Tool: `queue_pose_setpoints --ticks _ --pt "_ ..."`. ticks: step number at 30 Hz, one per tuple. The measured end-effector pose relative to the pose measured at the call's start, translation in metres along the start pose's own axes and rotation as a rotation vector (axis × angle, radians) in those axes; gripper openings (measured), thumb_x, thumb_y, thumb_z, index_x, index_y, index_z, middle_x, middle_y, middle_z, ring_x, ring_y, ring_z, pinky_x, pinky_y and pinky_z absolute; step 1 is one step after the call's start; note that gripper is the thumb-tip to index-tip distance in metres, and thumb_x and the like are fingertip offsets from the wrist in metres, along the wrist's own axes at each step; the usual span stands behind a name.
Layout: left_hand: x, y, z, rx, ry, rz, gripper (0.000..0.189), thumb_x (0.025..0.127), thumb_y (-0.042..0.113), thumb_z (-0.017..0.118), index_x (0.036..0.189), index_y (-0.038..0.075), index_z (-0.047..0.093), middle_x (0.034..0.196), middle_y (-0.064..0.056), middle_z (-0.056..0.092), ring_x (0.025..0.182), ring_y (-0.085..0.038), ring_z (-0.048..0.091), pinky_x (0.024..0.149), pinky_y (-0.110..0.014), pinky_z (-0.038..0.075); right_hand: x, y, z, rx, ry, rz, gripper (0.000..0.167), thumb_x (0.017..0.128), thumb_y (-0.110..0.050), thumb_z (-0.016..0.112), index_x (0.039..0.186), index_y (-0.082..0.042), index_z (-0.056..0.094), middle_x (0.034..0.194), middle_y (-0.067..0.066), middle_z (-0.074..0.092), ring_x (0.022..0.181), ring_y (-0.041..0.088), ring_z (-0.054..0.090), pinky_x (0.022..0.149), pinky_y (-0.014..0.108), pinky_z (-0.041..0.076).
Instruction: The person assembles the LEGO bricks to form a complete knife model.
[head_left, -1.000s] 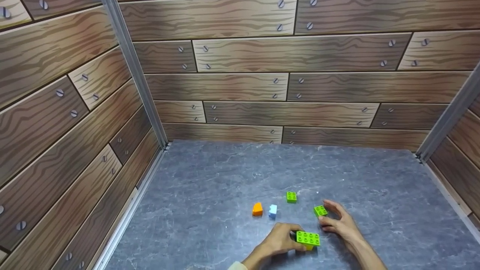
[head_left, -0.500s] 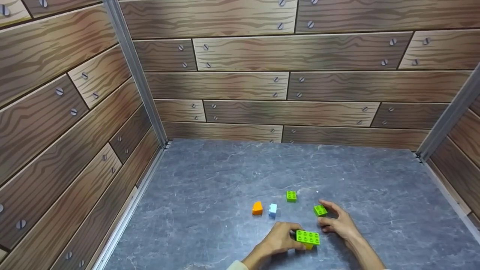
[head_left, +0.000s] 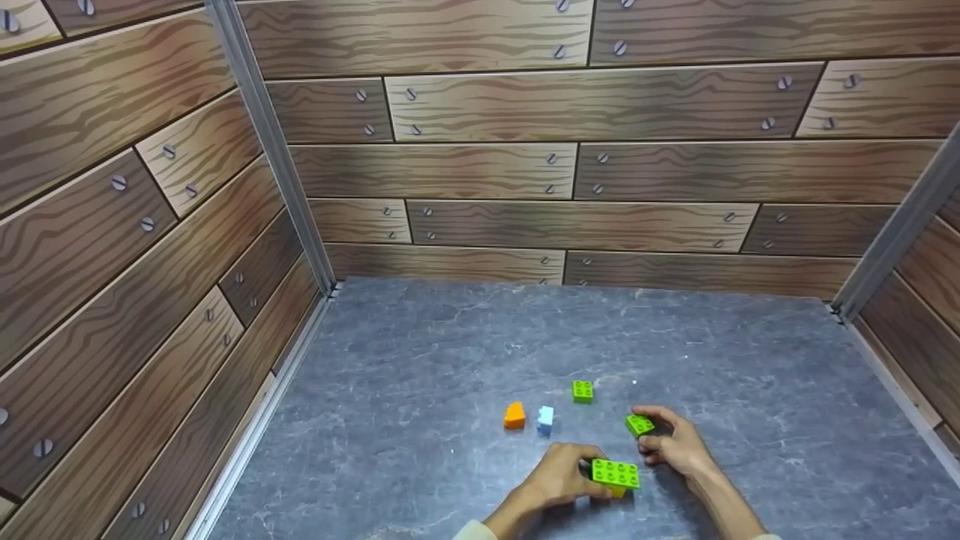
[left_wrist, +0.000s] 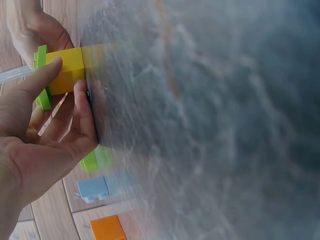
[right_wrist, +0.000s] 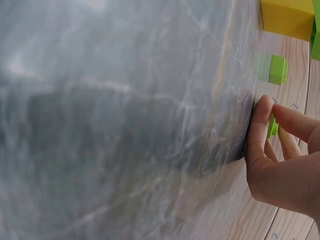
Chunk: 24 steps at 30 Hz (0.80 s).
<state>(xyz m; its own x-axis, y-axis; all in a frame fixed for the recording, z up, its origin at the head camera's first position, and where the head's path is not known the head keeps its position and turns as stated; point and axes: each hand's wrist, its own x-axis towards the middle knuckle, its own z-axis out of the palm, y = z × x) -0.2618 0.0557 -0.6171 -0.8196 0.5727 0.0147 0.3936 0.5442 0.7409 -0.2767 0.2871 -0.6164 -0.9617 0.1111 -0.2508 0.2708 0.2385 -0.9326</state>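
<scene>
My left hand (head_left: 562, 474) holds a small stack on the grey tabletop: a flat green eight-stud brick (head_left: 615, 473) on top of a yellow block (left_wrist: 66, 71). In the left wrist view the thumb lies along the yellow block's side, with the other fingers beneath. To the right, my right hand (head_left: 679, 444) pinches a green four-stud brick (head_left: 640, 425) that sits slightly tilted, mostly covered by the fingers in the right wrist view. Behind the hands lies a second green four-stud brick (head_left: 583, 391).
Left of that brick lie a light blue brick (head_left: 546, 420), turned on its side, and an orange slanted brick (head_left: 514, 415). Wood-patterned walls (head_left: 480, 172) with metal corner posts (head_left: 274, 150) enclose the grey marbled tabletop (head_left: 420, 337) at the back and sides.
My right fingers have closed in around the green four-stud brick, which has tilted and shifted slightly. My left hand and its stack stay in place.
</scene>
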Motion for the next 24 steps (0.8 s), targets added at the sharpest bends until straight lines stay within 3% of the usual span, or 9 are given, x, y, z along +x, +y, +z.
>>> queue_pose_setpoints --ticks 15,19,24 --pt "-0.0007 -0.0010 0.0025 -0.009 0.028 0.018 0.029 0.077 0.024 0.094 0.102 0.021 0.079 0.092 0.019 0.073 0.083 0.006 0.059 0.078 -0.014 0.048 -0.0030 0.0021 0.0002 -0.018 0.021 -0.028 0.040 0.088 0.014 0.066 0.126 0.006 0.062 0.113 0.021 0.064 0.072 0.023 0.066 0.060 0.035 0.059" --pt "-0.0005 -0.0010 0.0022 0.000 0.037 0.026 0.029 0.076 0.024 0.094 0.102 0.021 0.079 0.093 0.019 0.073 0.084 0.006 0.060 0.079 -0.014 0.047 -0.0049 0.0012 -0.0013 -0.007 0.010 -0.028 0.037 0.089 0.013 0.066 0.126 0.005 0.062 0.118 0.022 0.063 0.074 0.023 0.066 0.062 0.035 0.059" --pt "-0.0002 -0.0013 0.0014 0.005 0.029 0.035 0.029 0.076 0.024 0.094 0.101 0.020 0.079 0.093 0.019 0.073 0.085 0.005 0.060 0.079 -0.014 0.047 -0.0101 0.0011 -0.0027 0.038 -0.020 -0.003 0.043 0.093 0.011 0.065 0.135 0.005 0.059 0.134 0.027 0.057 0.078 0.024 0.068 0.067 0.036 0.060"
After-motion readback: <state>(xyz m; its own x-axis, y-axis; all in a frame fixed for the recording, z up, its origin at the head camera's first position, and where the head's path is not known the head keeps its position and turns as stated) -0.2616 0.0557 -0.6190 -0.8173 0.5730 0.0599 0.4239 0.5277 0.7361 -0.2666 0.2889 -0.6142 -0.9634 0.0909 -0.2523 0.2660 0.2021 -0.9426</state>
